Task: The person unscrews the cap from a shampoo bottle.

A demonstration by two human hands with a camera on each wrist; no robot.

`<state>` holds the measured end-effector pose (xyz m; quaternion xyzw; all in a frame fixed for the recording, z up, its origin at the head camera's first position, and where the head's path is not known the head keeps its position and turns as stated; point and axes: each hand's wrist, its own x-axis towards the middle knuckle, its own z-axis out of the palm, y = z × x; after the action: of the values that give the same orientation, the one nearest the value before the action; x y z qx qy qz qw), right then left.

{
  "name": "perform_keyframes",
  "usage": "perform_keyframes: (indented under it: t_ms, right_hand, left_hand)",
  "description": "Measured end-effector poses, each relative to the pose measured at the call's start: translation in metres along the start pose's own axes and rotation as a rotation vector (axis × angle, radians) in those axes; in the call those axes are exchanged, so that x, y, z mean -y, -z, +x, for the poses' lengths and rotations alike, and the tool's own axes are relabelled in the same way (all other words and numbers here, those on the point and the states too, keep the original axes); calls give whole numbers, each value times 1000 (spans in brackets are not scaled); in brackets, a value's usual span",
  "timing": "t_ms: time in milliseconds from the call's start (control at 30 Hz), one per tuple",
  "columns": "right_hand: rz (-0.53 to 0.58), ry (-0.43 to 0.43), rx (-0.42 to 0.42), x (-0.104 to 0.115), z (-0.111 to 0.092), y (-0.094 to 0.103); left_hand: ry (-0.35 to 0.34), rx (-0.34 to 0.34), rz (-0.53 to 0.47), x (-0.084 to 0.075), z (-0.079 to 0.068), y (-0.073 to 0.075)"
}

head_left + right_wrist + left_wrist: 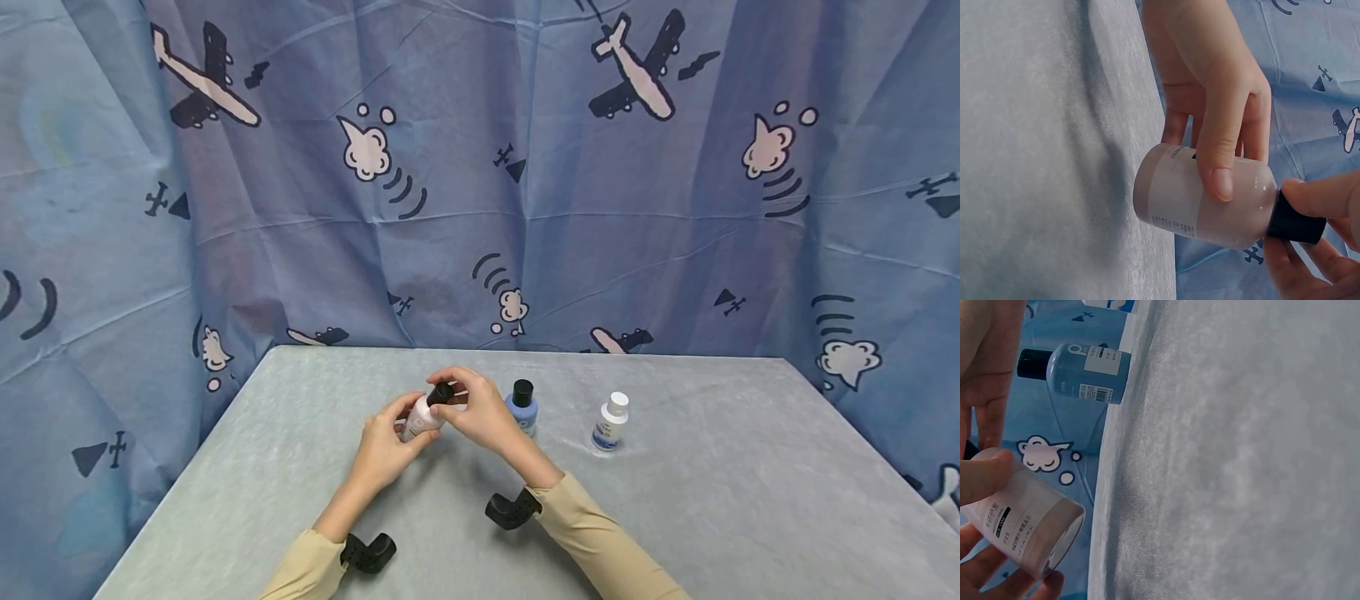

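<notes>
A pale pink bottle [420, 420] with a black cap [440, 393] is held tilted above the table. My left hand [384, 448] grips its body, the thumb lying across the label side in the right wrist view. With thumb and fingers, my right hand [482, 414] pinches the black cap, which sits at the bottle's neck [1269, 209]. Printed text shows on the bottle's label [1010, 522] in the left wrist view. Just beyond the right hand stands a blue bottle [522, 410] with a black cap, its lower part partly hidden by that hand.
A white bottle [610, 423] with a white cap and blue label stands upright farther right. The table [720, 483] has a pale grey cover. Behind it hangs a blue curtain [465, 167] printed with planes and clouds. Each wrist wears a black device [513, 509].
</notes>
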<state>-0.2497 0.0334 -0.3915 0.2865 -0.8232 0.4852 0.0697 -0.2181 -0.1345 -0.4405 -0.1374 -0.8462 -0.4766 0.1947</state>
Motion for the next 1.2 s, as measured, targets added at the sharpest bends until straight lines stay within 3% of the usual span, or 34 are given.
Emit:
perform_keyframes:
  t_ms: [200, 467, 633, 800, 1200]
  right_hand:
    - [30, 9, 30, 1, -1, 1]
    - [17, -13, 15, 2, -2, 0]
    - [-21, -114, -42, 4, -3, 0]
    - [-76, -194, -48, 5, -2, 0]
    - [-92, -135, -25, 4, -2, 3]
  left_hand:
    - [27, 35, -24, 0, -1, 1]
    - [102, -18, -14, -2, -2, 1]
    - [69, -92, 56, -3, -2, 0]
    - [38, -138, 120, -2, -3, -2]
    - [21, -131, 80, -1, -4, -4]
